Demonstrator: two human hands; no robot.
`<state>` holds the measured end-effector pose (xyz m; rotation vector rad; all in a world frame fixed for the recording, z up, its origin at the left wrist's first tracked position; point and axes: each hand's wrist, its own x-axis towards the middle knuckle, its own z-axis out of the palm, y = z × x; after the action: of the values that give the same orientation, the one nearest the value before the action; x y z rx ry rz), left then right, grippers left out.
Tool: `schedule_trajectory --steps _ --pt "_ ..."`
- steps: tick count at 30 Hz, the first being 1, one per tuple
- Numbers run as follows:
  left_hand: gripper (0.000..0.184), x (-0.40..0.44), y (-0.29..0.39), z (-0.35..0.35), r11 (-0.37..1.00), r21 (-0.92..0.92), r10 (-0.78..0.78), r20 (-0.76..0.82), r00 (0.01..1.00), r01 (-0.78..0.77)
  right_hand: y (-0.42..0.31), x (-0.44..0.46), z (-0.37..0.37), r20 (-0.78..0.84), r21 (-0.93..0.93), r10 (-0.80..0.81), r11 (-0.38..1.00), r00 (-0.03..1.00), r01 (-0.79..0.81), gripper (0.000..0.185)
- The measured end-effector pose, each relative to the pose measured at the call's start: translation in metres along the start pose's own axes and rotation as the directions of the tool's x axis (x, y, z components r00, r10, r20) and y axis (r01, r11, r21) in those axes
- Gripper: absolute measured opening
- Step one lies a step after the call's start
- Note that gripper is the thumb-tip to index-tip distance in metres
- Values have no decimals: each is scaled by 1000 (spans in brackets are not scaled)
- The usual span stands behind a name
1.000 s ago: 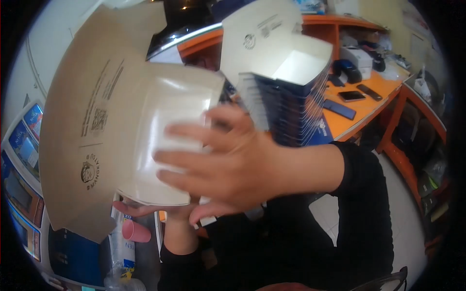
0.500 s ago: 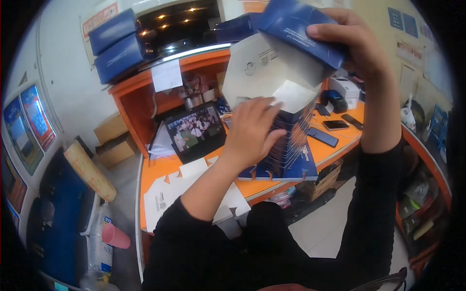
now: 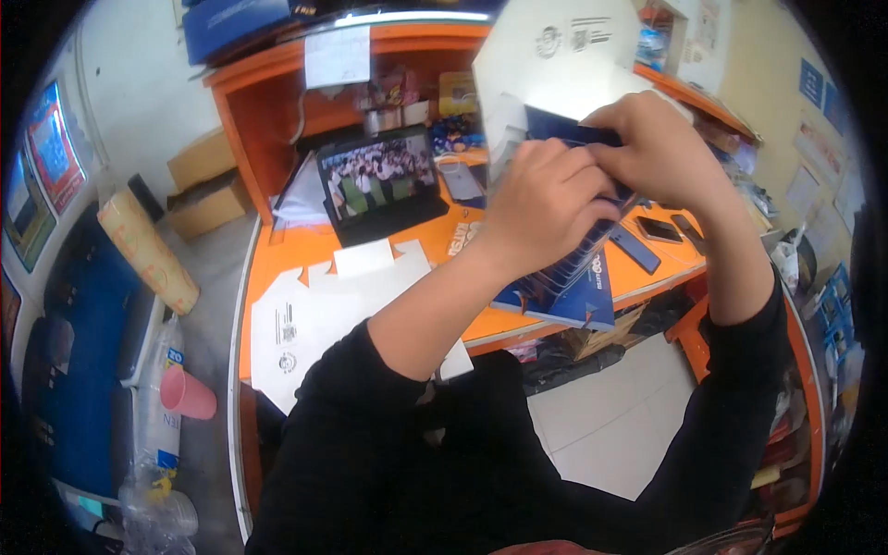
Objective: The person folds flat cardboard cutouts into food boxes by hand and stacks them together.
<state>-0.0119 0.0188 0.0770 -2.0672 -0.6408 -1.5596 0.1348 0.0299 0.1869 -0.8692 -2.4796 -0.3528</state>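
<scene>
My left hand [image 3: 550, 203] and my right hand [image 3: 652, 148] meet at the stack of nested blue cartons [image 3: 583, 264] on the counter, their fingers curled at its upper edge. Between them a dark blue flap [image 3: 555, 125] shows, and both hands seem to grip the carton there. The carton's white inner panel [image 3: 555, 55], printed with a logo and a code, stands up behind my hands. A flat unfolded white carton [image 3: 338, 310] lies left of my forearm. Blue flat cartons [image 3: 578, 301] lie under the stack.
A tablet [image 3: 384, 180] showing a crowd stands on the orange counter [image 3: 268, 254]. Phones [image 3: 634, 250] lie to the right of the stack. A pink cup [image 3: 188, 393], a patterned roll [image 3: 148, 250] and brown boxes [image 3: 208, 185] are at the left.
The blue box lifted in my right hand is no longer raised. My right hand has come down beside my left at the stack. The view has tilted lower.
</scene>
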Motion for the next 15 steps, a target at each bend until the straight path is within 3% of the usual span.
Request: schedule_trajectory --steps 1,4,5,8,9,12,14,15 --pt "14 0 -1 1 1000 -13 0 -18 1000 -1 -3 -2 2 -8 -34 -14 999 1000 14 26" --pt "11 -4 -5 0 1000 -21 -7 -26 1000 7 -2 -11 10 51 145 19 989 999 -26 28" --pt "10 -5 -6 0 1000 -9 6 -24 1000 -7 2 -16 14 23 172 -96 981 995 91 37" --pt "9 -9 -6 9 1000 14 16 -79 997 -14 -19 -29 11 40 197 40 979 998 -47 45" --pt "9 -10 -8 10 1000 11 4 -98 995 -3 -23 -30 9 131 131 68 988 989 -85 49" --pt "9 -11 -10 8 999 -31 -16 -51 999 15 -18 -27 6 228 276 76 951 971 -139 49" --pt "9 -7 -11 3 998 -53 -19 7 1000 20 16 -18 13 -104 168 -123 976 987 139 48" --pt "10 -5 -13 2 998 -58 -21 37 999 23 40 -6 12 -201 138 -75 985 977 104 48"
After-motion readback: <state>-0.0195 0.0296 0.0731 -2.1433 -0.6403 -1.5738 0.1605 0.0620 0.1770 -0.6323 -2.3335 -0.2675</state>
